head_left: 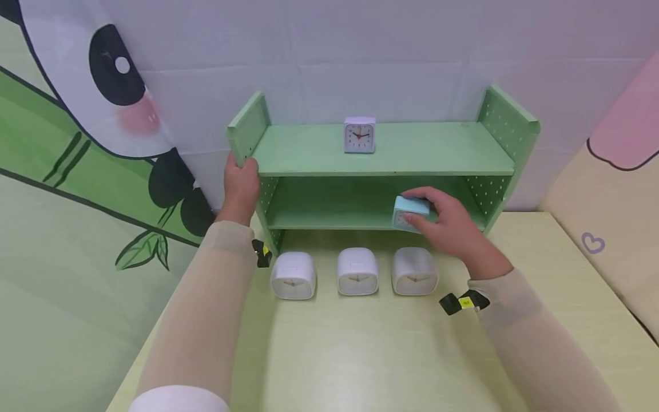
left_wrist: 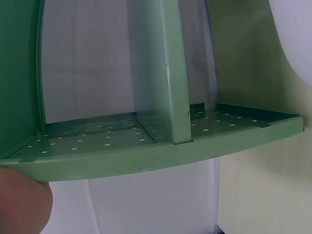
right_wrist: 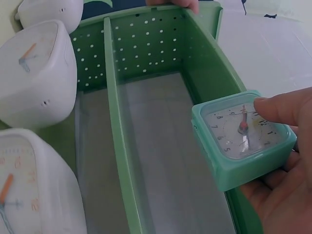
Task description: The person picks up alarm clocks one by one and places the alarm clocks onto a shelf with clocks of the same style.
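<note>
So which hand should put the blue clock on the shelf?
Probably the right hand: it holds the light-blue clock in front of the green shelf; the left hand grips its side panel.

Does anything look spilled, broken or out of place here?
Nothing stands out as damaged or spilled. Three white clocks line up in front of the green shelf, and a lilac clock stands upright on it. Only the turquoise clock is tilted, but the right hand holds it.

There are three white clocks [head_left: 357, 271], two small clocks [head_left: 410, 205], one rack [head_left: 437, 147].
</note>
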A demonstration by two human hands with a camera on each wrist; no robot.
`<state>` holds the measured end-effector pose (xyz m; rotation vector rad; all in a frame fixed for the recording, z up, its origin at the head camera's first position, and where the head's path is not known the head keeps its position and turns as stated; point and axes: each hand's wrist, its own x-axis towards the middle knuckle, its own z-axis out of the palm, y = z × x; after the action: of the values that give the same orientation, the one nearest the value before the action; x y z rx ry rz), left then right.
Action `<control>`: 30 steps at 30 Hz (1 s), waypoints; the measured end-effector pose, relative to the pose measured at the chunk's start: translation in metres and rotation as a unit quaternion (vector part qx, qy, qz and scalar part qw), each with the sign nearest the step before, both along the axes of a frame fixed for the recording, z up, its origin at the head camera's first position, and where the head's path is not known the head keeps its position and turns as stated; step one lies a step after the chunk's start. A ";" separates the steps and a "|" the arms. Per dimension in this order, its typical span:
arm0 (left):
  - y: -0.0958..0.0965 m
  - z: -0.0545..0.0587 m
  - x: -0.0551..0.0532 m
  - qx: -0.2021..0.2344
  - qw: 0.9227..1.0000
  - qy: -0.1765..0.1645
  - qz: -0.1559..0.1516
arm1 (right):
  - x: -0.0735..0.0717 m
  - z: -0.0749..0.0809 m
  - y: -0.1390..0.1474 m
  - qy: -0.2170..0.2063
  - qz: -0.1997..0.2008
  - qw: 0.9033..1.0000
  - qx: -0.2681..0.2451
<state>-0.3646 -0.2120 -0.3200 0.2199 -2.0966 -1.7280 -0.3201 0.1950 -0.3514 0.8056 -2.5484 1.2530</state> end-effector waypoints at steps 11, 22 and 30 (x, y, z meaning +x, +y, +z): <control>-0.003 -0.002 -0.002 0.007 1.000 0.003 0.005 | -0.003 0.005 0.004 -0.023 0.003 0.999 0.034; -0.004 -0.002 -0.005 0.006 1.000 0.009 0.004 | -0.013 0.009 0.008 -0.007 0.029 0.995 0.093; -0.003 0.000 -0.001 0.008 1.000 0.013 0.001 | -0.018 0.008 0.011 -0.013 0.029 0.990 0.141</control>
<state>-0.3661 -0.2153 -0.3204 0.2047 -2.0643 -1.7377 -0.3378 0.2062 -0.3432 0.9286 -2.7811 0.9350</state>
